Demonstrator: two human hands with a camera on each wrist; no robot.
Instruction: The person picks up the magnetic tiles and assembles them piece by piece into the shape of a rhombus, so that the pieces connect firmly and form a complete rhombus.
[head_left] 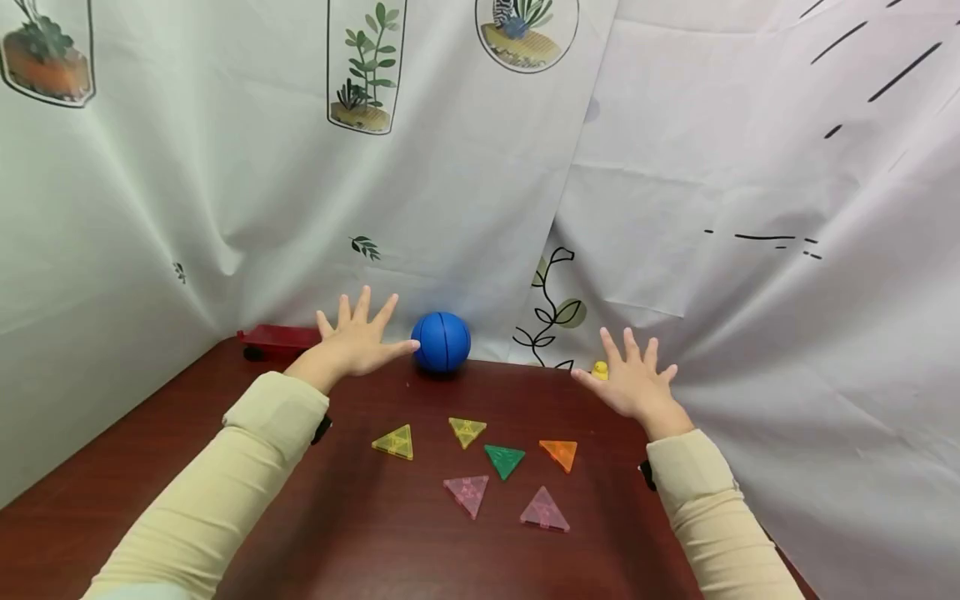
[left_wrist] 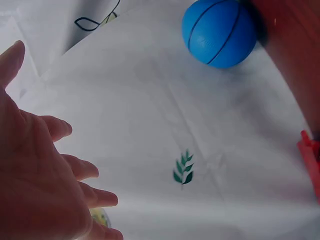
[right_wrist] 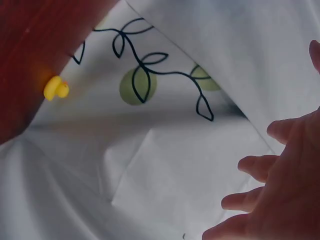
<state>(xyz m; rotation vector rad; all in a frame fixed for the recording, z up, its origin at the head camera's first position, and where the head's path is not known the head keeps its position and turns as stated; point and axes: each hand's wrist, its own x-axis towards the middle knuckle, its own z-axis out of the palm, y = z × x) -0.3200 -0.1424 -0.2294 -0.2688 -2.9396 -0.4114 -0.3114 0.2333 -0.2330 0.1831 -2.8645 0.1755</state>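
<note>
Both hands are held up above the table with fingers spread and nothing in them. My left hand [head_left: 356, 343] is seen between a red toy vehicle [head_left: 277, 338] and a blue ball [head_left: 442, 342]; its thumb overlaps the ball's edge in the head view. My right hand [head_left: 633, 382] partly covers a small yellow duck [head_left: 600, 370] at the table's back edge. Triangular translucent tiles lie flat between the arms: two yellow ones, a green tile [head_left: 505, 461], an orange tile [head_left: 559, 454] and two pink ones. Neither hand touches a tile.
The dark red-brown table [head_left: 375, 550] ends at a white printed cloth [head_left: 465, 208] hanging behind it and along both sides. One yellow tile [head_left: 395, 442] lies nearest the left forearm, and a pink tile [head_left: 545, 511] lies towards the front.
</note>
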